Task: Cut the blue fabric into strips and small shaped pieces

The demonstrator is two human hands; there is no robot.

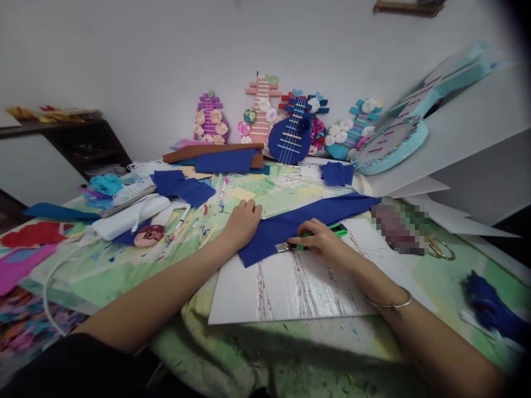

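Observation:
My right hand (pixel 321 239) is closed around a green utility knife (pixel 341 229). The knife's bare blade (pixel 284 247) points left and lies over the lower edge of a long dark-blue felt strip (pixel 309 216). At the strip's left end is my left hand (pixel 244 222), its fingers bent and pressed down at the felt's edge; the fingertips are partly hidden. Under the felt and my right hand lies a white board (pixel 244 296), scored with many cut lines and reddish marks.
Brass-handled scissors (pixel 440 248) lie right of the board. A white glue gun (pixel 133 216) with a cord and blue felt scraps (pixel 185 187) sit to the left. Decorated lute-shaped crafts (pixel 289 135) lean against the wall. A dark-blue object (pixel 489 301) is at far right.

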